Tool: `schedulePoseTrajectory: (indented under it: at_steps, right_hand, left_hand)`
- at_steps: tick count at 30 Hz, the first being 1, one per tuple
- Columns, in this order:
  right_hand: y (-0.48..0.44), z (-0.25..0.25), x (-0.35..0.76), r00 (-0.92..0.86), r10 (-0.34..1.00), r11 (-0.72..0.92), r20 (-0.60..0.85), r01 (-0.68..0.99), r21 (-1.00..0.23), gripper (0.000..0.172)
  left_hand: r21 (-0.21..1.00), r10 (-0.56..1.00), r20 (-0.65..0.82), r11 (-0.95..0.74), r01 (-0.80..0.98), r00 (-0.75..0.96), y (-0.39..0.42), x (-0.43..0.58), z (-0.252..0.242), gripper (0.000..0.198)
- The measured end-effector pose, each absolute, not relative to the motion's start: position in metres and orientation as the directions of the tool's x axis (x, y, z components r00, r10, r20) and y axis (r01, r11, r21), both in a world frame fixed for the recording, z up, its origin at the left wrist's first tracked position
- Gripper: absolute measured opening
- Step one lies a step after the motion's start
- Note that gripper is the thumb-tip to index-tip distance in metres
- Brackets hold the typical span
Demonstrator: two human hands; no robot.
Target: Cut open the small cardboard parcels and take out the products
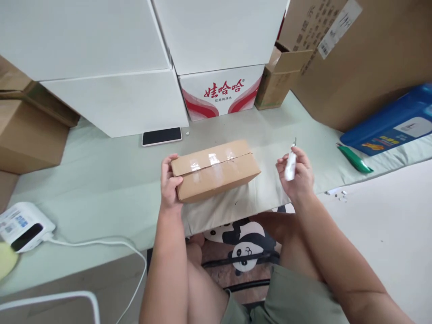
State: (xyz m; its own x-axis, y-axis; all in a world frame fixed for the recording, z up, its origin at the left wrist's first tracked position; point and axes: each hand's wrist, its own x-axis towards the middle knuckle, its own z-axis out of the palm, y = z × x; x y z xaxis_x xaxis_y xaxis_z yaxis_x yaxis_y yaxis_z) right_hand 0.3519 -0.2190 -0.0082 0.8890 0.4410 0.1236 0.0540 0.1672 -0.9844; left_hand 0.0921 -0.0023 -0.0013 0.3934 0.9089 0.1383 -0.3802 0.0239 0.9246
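A small brown cardboard box (216, 170), sealed along its top seam with clear tape, lies on the pale green mat (101, 180) in front of me. My left hand (169, 182) grips the box's left end, thumb on top. My right hand (297, 173) hovers to the right of the box, closed around a small white utility knife (290, 164) with its metal tip pointing up. The knife is apart from the box.
Stacked white cartons (111, 67) and a red-and-white printed carton (221, 92) stand behind. A phone (162, 136) lies by them. Brown boxes sit at left (30, 130) and back right (364, 58). A green cutter (354, 159), blue package (391, 121) and white label printer (23, 225) are nearby.
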Motion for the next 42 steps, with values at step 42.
schedulePoseTrajectory:
  at_steps: [42]
  right_hand:
    - [-0.213, 0.083, 0.284, 0.291, 0.842, 0.161, 0.455, 0.670, -0.725, 0.011]
  left_hand:
    - [0.940, 0.846, 0.169, 0.016, -0.341, 0.506, -0.016, 0.111, -0.009, 0.056]
